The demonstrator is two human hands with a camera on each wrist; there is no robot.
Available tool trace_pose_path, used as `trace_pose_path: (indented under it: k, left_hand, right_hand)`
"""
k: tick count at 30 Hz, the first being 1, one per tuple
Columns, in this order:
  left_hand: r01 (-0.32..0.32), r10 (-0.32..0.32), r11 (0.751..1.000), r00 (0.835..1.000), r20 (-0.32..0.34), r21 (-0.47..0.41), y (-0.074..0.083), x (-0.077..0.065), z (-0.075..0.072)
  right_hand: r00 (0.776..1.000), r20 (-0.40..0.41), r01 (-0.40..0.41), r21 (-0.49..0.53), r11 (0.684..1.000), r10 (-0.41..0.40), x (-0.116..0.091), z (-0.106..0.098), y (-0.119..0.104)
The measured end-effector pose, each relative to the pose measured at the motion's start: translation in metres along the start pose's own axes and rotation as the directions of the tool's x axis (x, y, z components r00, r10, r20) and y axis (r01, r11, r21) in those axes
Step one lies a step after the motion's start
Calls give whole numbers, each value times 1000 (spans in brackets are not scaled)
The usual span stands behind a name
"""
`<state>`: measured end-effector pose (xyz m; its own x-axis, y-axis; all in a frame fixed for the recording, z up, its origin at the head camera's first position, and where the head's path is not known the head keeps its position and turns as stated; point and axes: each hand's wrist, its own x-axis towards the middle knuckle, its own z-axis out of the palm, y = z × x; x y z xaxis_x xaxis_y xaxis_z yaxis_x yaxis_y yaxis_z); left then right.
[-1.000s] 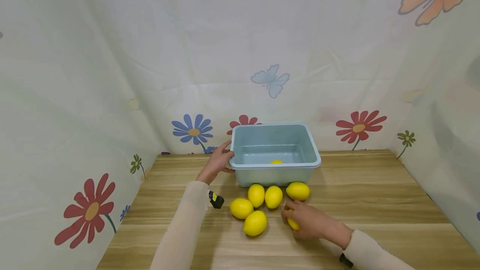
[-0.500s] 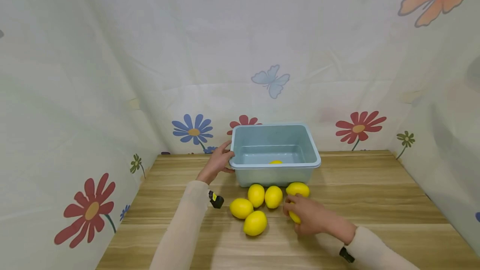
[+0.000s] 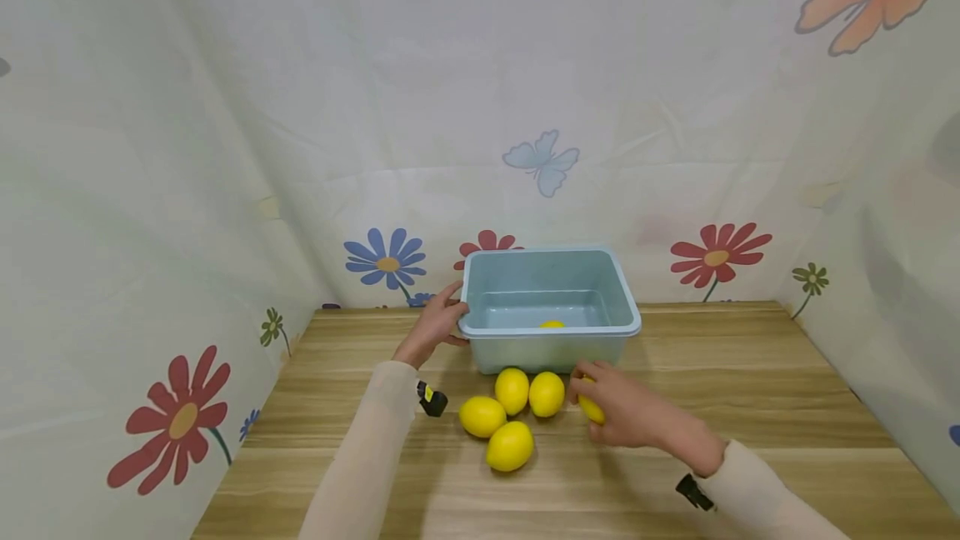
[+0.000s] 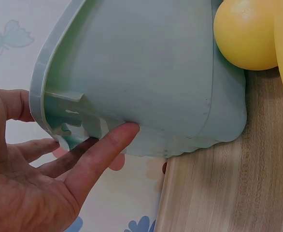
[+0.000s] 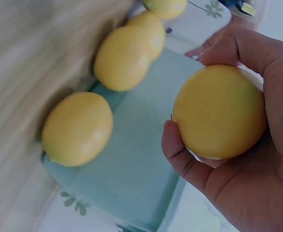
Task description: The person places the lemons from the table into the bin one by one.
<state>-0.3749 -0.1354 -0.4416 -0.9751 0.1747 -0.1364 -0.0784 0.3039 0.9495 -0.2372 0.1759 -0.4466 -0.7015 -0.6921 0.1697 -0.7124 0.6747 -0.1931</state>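
My right hand (image 3: 626, 407) grips a yellow lemon (image 5: 219, 112) between thumb and fingers, just in front of the bin's right part. My left hand (image 3: 435, 327) holds the left rim of a pale blue plastic bin (image 3: 551, 350). In the left wrist view one straight digit presses the bin's outer wall while other fingers reach the rim. Several lemons lie on the table before the bin, among them a front lemon (image 3: 511, 446) and a left one (image 3: 483, 417). Another lemon (image 5: 77, 129) by the bin is hidden behind my right hand in the head view. Inside the bin, a lemon's top (image 3: 552, 324) shows.
The wooden table (image 3: 750, 407) extends to both sides of the bin. A pale curtain (image 3: 420, 107) printed with flowers and butterflies hangs close behind it and along both sides. Dark wrist devices (image 3: 694, 492) sit at both cuffs.
My right hand has moved away from me, toward the bin, with the lemon in its grip, covering the rightmost lemon from the head view. The left hand and bin have stayed put.
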Motion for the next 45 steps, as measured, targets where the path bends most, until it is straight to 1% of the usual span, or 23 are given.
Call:
trace_pose_path:
  k: [3,8,13,17,21,29,36,45]
  left_hand:
    - [6,-6,1000,1000,-1,-6,-1,1,0]
    - [13,-13,1000,1000,0,-11,-1,1,-1]
    - [12,-12,1000,1000,-2,0,1,1,-2]
    - [12,-12,1000,1000,-2,7,3,2,-3]
    - [17,-17,1000,1000,4,7,2,2,-3]
    - [16,-16,1000,1000,-1,-2,0,4,-2]
    - [10,-10,1000,1000,2,-4,2,2,-2]
    - [14,-14,1000,1000,-4,6,1,1,-1]
  right_hand:
    - [1000,-29,-8,-4,1000,8,2,-8,0]
    - [996,-90,-4,-44,999,0,6,-23,0]
    - [985,-170,23,-79,997,-36,12,-36,0]
    - [977,-208,23,-86,996,-41,18,-45,1]
    - [975,-221,4,-88,996,-23,25,-54,2]
    - [963,-268,20,-76,997,-40,42,-79,7]
    - [961,-276,8,-66,998,-26,56,-96,15]
    - [966,-258,-41,-52,998,26,71,-111,21]
